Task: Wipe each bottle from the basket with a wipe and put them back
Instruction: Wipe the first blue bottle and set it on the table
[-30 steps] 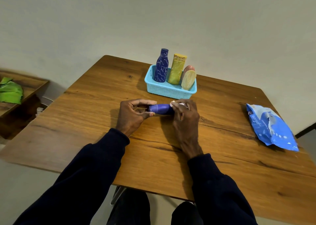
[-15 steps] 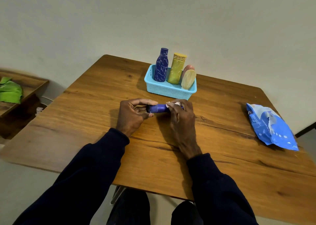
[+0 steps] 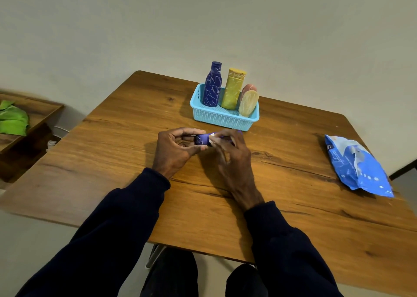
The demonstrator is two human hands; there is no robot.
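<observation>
Five bottles are in view. One purple bottle sits between the left hand and the right hand. Four stand beyond the hands in one blue basket: one dark blue bottle, one yellow bottle, one reddish oval bottle and one pale oval bottle. One white wipe shows at the right hand's fingertips. One blue wipe pack lies well to the right of the hands, one green cloth lies far to their left, and one wooden table is beneath them.

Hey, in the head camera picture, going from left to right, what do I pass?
Green cloth → left hand → small purple bottle → right hand → blue wipes pack. The basket overlaps the hands, so it is left out.
</observation>
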